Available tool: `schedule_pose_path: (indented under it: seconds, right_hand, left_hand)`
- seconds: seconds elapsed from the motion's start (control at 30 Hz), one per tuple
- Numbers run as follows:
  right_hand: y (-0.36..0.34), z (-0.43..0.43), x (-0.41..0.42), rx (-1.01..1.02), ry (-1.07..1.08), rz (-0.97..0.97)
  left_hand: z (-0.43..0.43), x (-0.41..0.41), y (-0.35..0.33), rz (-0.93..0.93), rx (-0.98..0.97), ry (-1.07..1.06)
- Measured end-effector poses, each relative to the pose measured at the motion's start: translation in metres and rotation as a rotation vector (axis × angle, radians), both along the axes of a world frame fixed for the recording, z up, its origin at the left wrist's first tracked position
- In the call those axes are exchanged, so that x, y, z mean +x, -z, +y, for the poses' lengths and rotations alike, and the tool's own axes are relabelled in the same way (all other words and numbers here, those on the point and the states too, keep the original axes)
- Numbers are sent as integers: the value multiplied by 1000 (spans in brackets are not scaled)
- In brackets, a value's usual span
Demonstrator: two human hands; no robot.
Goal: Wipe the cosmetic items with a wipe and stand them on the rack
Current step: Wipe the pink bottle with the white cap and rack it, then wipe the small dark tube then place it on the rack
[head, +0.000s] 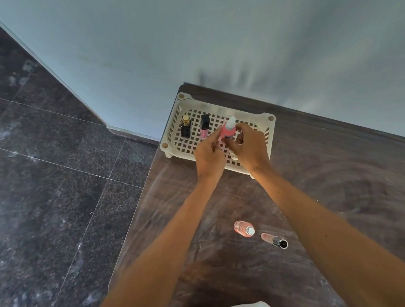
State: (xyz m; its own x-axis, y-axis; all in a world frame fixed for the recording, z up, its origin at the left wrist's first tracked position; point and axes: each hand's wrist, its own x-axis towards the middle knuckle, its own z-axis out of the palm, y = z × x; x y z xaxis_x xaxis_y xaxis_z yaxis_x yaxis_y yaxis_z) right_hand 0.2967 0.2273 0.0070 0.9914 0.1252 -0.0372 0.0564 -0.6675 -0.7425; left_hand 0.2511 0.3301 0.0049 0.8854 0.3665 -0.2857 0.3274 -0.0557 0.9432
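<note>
Cosmetics (185,129): five (one pink bottle (228,130) held)

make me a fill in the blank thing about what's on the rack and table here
The left hand and right hand grip a pink bottle whose cap is ____.
On the rack, the dark bottle has a ____ cap.
The lip gloss beside it has a ____ cap.
Between the forearms, ____ cosmetic items sit on the table.
Missing words: white; gold; black; two.
</note>
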Motion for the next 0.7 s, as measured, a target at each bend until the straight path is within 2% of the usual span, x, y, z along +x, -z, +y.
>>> schedule_pose_path:
  seconds: [0.23,0.47,0.6,0.7]
  right_hand:
    - [0,0,3,-10,9,14]
    - [-8,-12,-2,23,67,123]
    - [-25,-29,-21,189,222,265]
    - [-54,-46,-48,571,345,495]
  left_hand:
    - [1,-2,-1,32,-21,3]
    - [0,-12,-5,47,2,-5]
    - [2,-34,-15,50,28,-36]
    - [-1,-67,-29,6,22,-71]
